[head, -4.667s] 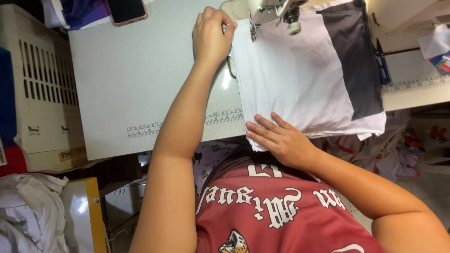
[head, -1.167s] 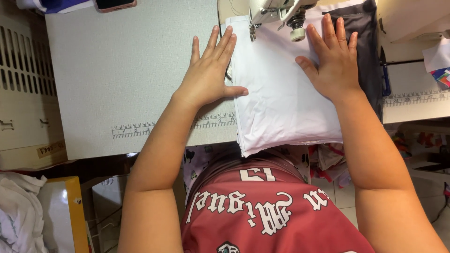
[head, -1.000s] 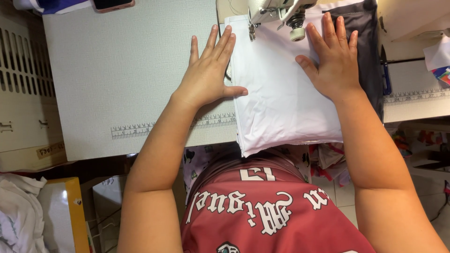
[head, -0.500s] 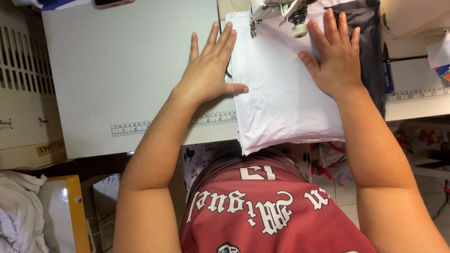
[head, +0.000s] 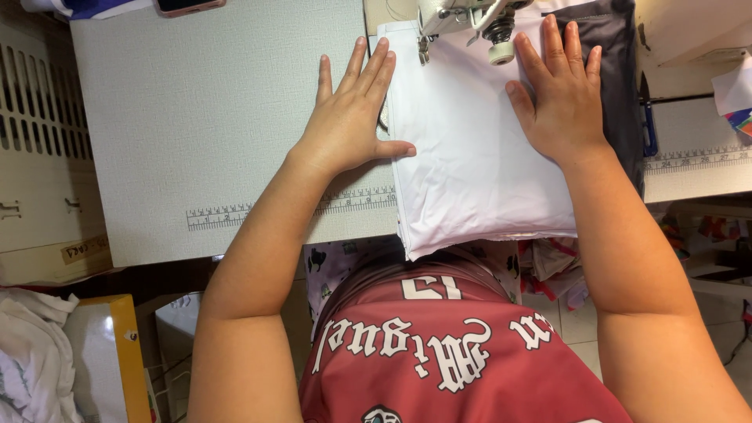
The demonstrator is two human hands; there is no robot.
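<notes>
Head view. The left hand [head: 348, 117] is lying flat and open on the table [head: 204, 117], its thumb touching the left edge of the white fabric [head: 470, 164]. The right hand [head: 560, 94] is pressing flat, fingers spread, on the fabric's right part, beside a dark fabric strip [head: 619, 78]. Neither hand is grasping anything. The fabric is lying under the sewing machine [head: 470, 19], its near edge overhanging the table.

right hand [head: 565, 100] moved up onto white fabric [head: 470, 157], left hand [head: 348, 125] flattened
</notes>
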